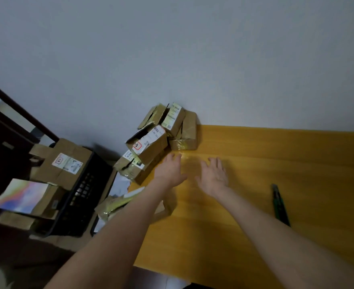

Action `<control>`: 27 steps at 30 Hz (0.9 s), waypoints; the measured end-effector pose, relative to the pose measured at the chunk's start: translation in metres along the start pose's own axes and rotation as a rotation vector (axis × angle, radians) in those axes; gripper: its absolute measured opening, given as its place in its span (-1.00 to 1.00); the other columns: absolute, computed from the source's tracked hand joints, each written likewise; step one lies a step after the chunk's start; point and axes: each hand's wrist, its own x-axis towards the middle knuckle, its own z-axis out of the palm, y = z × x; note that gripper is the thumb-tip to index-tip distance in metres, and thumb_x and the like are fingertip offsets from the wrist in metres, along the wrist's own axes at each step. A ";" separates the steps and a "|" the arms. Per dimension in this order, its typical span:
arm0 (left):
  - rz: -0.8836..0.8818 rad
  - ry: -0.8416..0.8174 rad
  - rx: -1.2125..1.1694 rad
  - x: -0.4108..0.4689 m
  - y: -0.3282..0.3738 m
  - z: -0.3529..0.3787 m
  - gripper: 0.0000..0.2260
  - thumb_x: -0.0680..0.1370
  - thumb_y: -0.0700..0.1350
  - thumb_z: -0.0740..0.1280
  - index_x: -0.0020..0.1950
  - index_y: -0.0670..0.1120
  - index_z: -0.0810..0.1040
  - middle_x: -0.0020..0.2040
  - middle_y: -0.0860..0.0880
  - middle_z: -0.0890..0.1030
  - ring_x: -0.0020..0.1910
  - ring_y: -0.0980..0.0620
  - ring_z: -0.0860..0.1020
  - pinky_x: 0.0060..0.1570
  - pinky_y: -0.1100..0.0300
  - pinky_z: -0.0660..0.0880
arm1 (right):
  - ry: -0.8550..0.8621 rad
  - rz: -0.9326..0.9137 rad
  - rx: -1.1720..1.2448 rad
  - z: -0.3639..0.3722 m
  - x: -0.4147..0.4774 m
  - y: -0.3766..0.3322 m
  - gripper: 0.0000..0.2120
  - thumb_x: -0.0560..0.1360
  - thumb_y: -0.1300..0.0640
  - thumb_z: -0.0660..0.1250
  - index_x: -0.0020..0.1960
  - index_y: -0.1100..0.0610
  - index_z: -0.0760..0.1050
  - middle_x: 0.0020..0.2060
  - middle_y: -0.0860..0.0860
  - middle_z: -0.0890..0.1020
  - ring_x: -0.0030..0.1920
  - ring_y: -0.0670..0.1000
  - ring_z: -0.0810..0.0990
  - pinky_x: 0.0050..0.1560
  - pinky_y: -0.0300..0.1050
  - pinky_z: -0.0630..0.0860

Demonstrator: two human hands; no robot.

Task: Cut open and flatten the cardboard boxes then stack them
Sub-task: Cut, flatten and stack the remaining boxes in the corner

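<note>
Several small taped cardboard boxes (151, 140) with shipping labels lie heaped at the far left corner of the yellow table (276, 163), against the wall. My left hand (169, 170) reaches out flat, fingers straight, just in front of the heap and apart from it. My right hand (214, 176) is stretched out beside it, palm up, fingers straight, holding nothing. A green utility knife (280, 203) lies on the table to the right of my right forearm. A flattened piece of cardboard (163, 207) lies under my left forearm at the table's left edge.
A black plastic crate (82, 197) left of the table holds larger cardboard boxes (63, 163) and a box with a colourful print (24, 195). Crumpled packaging and paper (115, 203) lies between crate and table. A grey wall (192, 59) backs the table.
</note>
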 end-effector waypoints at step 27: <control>0.244 -0.192 0.050 0.017 0.009 0.048 0.00 0.35 0.22 0.47 0.57 0.07 -0.10 0.50 -0.17 0.14 0.49 -0.18 0.14 0.41 -0.17 0.16 | -0.068 0.616 0.682 0.080 -0.023 0.035 -0.38 0.57 0.07 0.29 0.51 0.25 0.14 0.44 0.19 0.33 0.40 0.19 0.34 0.31 -0.07 0.31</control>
